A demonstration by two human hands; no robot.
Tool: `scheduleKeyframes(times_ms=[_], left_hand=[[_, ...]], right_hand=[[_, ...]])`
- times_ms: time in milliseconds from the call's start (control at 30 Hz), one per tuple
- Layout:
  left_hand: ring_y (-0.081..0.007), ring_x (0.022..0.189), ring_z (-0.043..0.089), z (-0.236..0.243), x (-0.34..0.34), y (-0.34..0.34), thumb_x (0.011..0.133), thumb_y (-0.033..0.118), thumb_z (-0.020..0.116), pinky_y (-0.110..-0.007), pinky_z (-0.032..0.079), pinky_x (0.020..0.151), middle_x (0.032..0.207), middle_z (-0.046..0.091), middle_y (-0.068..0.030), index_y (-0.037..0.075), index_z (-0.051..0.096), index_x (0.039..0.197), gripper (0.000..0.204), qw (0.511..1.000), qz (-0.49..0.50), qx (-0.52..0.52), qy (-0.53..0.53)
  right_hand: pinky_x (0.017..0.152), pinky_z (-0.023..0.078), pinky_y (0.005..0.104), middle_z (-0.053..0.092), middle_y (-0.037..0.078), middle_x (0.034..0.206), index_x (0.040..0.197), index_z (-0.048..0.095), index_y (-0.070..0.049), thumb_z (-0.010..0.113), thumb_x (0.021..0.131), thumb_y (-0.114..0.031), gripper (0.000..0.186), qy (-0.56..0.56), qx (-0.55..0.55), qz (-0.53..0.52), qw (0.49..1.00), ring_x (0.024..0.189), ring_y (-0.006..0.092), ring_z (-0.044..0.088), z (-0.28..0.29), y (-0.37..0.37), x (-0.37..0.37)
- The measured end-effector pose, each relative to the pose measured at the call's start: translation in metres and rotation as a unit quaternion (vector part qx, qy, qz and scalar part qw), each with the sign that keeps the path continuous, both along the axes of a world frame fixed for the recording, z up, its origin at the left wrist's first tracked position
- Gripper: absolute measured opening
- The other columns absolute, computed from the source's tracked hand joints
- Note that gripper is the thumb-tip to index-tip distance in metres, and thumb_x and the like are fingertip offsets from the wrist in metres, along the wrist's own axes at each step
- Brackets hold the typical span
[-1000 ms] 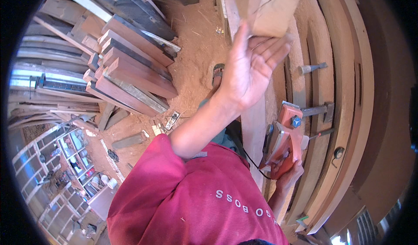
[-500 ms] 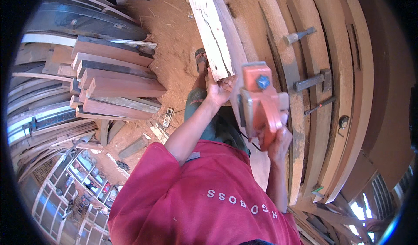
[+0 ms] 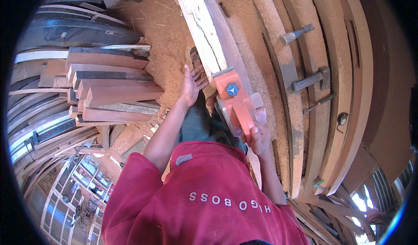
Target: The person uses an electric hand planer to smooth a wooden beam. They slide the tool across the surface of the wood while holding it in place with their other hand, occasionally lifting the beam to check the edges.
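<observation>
An orange electric hand planer [image 3: 235, 98] with a blue knob is in my right hand [image 3: 258, 138], whose fingers are wrapped round its rear handle. The planer's front lies over the near end of a pale, cracked wooden beam [image 3: 203, 31]. My left hand [image 3: 191, 86] is open, with its fingers spread just left of the beam's near end, and holds nothing. Whether its fingertips touch the beam I cannot tell. The planer hides its own sole and the beam's very end.
Long boards [image 3: 320, 131] dusted with sawdust lie at the right, bearing a chisel [image 3: 296, 34], a hammer [image 3: 311, 80] and a tape measure [image 3: 343, 118]. Stacked planks [image 3: 117, 92] stand at the left. A sandalled foot [image 3: 195, 55] is beside the beam on the sawdust-covered floor.
The planer in my right hand has moved left, from beside the beam to over its near end. My left hand has left the beam's end and moved left, opening.
</observation>
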State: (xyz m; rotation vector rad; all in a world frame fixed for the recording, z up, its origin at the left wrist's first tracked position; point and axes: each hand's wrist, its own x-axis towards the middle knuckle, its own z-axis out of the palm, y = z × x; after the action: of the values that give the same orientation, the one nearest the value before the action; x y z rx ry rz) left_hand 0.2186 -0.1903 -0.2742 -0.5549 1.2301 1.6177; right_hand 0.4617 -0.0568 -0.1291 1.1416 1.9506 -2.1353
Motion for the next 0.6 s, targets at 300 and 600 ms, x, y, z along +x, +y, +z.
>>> scheduleKeyframes(times_ms=[300,600], left_hand=[[-0.0326,0.13,0.046,0.004,-0.009,0.0,0.097,0.072,0.022,-0.045,0.036,0.113,0.148,0.04,-0.0177,-0.002,0.04,0.144,0.09,0.999,-0.002,0.022,-0.044],[-0.0269,0.121,0.054,-0.014,-0.014,-0.008,0.096,0.074,0.019,-0.039,0.04,0.105,0.141,0.051,-0.0095,0.005,0.047,0.141,0.087,0.997,-0.017,0.026,-0.073]], right_hand=[[0.053,0.049,0.0319,0.061,0.008,0.061,0.106,0.068,0.001,0.044,0.101,-0.044,0.052,-0.032,0.065,0.075,0.995,0.055,0.0183,0.063,0.008,0.029,-0.063],[0.07,0.049,0.0404,0.065,0.02,0.08,0.131,0.058,-0.004,0.045,0.101,-0.042,0.05,0.015,0.149,0.081,0.985,0.077,0.0301,0.065,0.01,0.062,-0.212]])
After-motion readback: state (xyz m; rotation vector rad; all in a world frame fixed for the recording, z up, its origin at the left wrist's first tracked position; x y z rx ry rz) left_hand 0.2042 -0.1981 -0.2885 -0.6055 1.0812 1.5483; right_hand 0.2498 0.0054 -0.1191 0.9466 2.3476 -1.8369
